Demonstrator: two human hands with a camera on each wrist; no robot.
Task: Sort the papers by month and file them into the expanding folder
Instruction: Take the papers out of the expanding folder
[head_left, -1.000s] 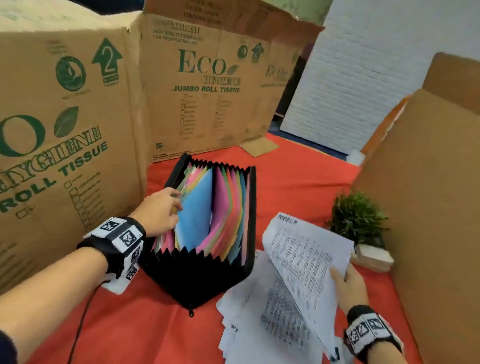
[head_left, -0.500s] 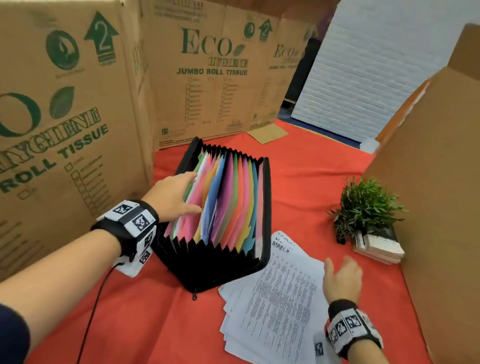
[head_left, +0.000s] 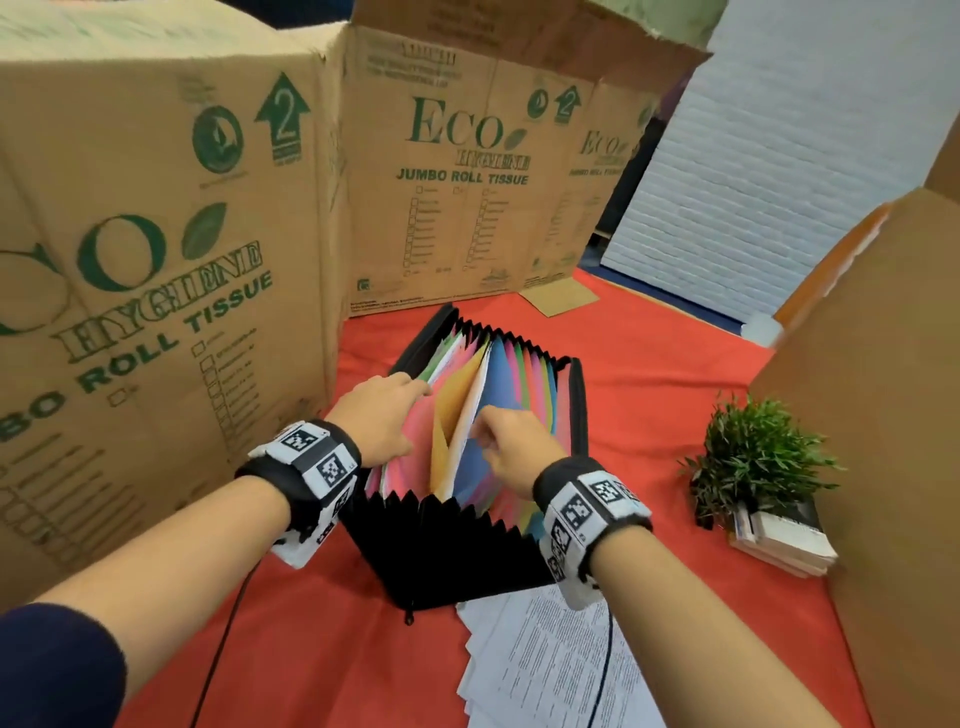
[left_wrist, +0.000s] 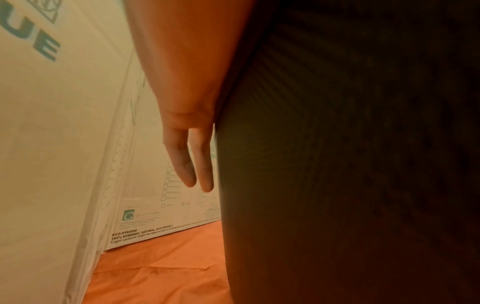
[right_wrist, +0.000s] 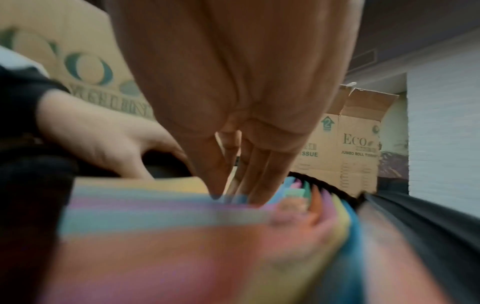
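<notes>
Expanding folder (head_left: 457, 545) sits upright and fanned open mid-bench on the red cloth (head_left: 649, 374), black accordion sides, coloured dividers (head_left: 524, 364) showing at the top. Both hands are in it.

Left hand (head_left: 382, 415): on the folder's left side, fingers straight, pressing the pink and yellow dividers toward the left. Left wrist view shows two straight fingers (left_wrist: 187, 164) alongside the dark folder wall (left_wrist: 337, 164). Not gripping anything, hand is flat and open.

Right hand (head_left: 511, 452): reaching down into a pocket next to the blue divider (head_left: 501, 374), near the middle of the folder. A white sheet (head_left: 470, 410) stands in the gap between the yellow and blue dividers, just left of that hand. Right wrist view is motion-blurred: fingers (right_wrist: 259, 164) point down into the dividers with thumb and fingertips close together. Cannot tell if they pinch the sheet or just push it.

Remaining papers (head_left: 545, 660): loose fanned stack of printed sheets flat on the cloth, at the folder's near right corner, under the right forearm.

Around: printed cardboard boxes (head_left: 156, 249) to the left and behind, plain cardboard panel (head_left: 872, 415) to the right, small potted plant (head_left: 753, 457) beside a short stack of cards (head_left: 784, 540) by that panel.
</notes>
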